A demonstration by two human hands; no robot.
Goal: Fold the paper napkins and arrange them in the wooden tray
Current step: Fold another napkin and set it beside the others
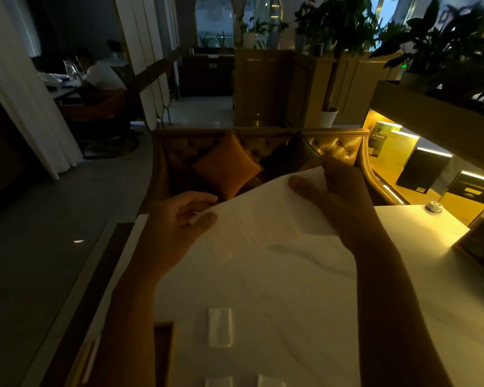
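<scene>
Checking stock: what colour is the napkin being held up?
Plain white napkin, seen best in the head view.

left hand [176, 227] and right hand [344, 196] bare; both forearms bare, unsleeved.

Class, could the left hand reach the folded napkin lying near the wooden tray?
Probably, once freed: the left hand pinches the open napkin, yet nothing blocks the way to the folded napkin.

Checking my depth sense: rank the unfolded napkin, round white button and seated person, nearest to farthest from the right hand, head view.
1. unfolded napkin, pinched by the right hand.
2. round white button, on the table, right side.
3. seated person, far left background.
</scene>
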